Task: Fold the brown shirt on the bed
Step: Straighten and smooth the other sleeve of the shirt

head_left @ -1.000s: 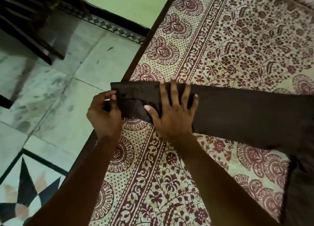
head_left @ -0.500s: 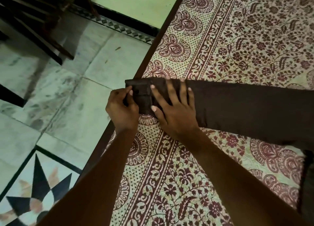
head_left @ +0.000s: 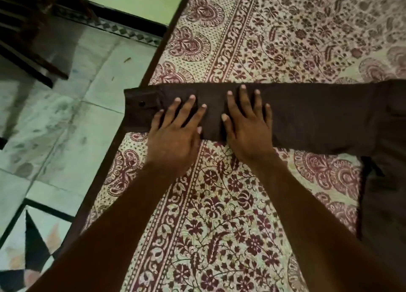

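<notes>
Floor tiles (head_left: 66,127) far left, then the bed edge (head_left: 102,177). Cuff (head_left: 137,116) of the brown shirt (head_left: 391,133) sits right at that edge, button (head_left: 141,103) facing up. My left hand (head_left: 175,135) lies flat, fingers spread, pressing the sleeve (head_left: 318,116) just right of the cuff. My right hand (head_left: 248,127) is flat beside it, also pressing, gripping nothing. Sleeve runs left-right across the patterned sheet (head_left: 241,203), crosswise to my arms. Shirt body is far right, mostly out of frame. Likely next fold carries the cuff rightward; left hand is nearer it.
</notes>
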The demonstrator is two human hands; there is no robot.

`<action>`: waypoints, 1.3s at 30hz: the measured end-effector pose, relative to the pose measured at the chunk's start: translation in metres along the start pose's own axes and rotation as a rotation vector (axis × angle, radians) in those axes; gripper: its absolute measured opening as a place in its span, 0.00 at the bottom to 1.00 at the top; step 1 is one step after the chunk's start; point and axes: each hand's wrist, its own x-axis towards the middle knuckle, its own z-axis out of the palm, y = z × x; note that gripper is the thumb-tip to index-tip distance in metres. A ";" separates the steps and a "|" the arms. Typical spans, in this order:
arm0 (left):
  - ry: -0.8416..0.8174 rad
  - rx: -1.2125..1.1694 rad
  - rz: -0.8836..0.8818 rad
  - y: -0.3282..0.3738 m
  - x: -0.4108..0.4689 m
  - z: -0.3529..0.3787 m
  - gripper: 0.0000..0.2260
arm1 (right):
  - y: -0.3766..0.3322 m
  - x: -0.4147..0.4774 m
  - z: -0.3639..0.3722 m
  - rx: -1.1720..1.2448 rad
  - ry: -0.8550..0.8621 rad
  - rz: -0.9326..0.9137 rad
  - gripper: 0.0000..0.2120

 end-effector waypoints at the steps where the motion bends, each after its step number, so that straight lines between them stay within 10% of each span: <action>1: 0.000 0.010 -0.061 0.006 0.001 -0.001 0.25 | 0.004 -0.001 -0.004 0.008 -0.037 -0.110 0.28; 4: -0.022 0.030 -0.204 0.033 0.007 -0.010 0.29 | 0.031 -0.016 -0.022 0.065 -0.110 -0.218 0.28; 11: -0.140 -0.151 0.244 0.121 0.042 0.005 0.27 | 0.148 -0.074 -0.052 -0.027 0.054 0.595 0.38; 17: -0.126 0.057 -0.041 0.192 0.045 0.019 0.28 | 0.188 -0.098 -0.056 0.077 -0.048 0.061 0.35; 24: -0.160 -0.124 0.243 0.277 0.036 0.026 0.27 | 0.238 -0.214 -0.050 0.045 0.144 0.495 0.36; 31: -0.076 -0.367 0.135 0.339 -0.012 0.043 0.17 | 0.248 -0.296 -0.041 0.006 -0.079 -0.024 0.29; 36: -0.218 -0.516 -0.095 0.365 -0.053 0.052 0.13 | 0.280 -0.312 -0.045 0.020 -0.022 0.223 0.30; 39: -0.296 -0.489 -0.193 0.369 -0.053 0.051 0.12 | 0.285 -0.327 -0.039 -0.047 -0.064 0.024 0.29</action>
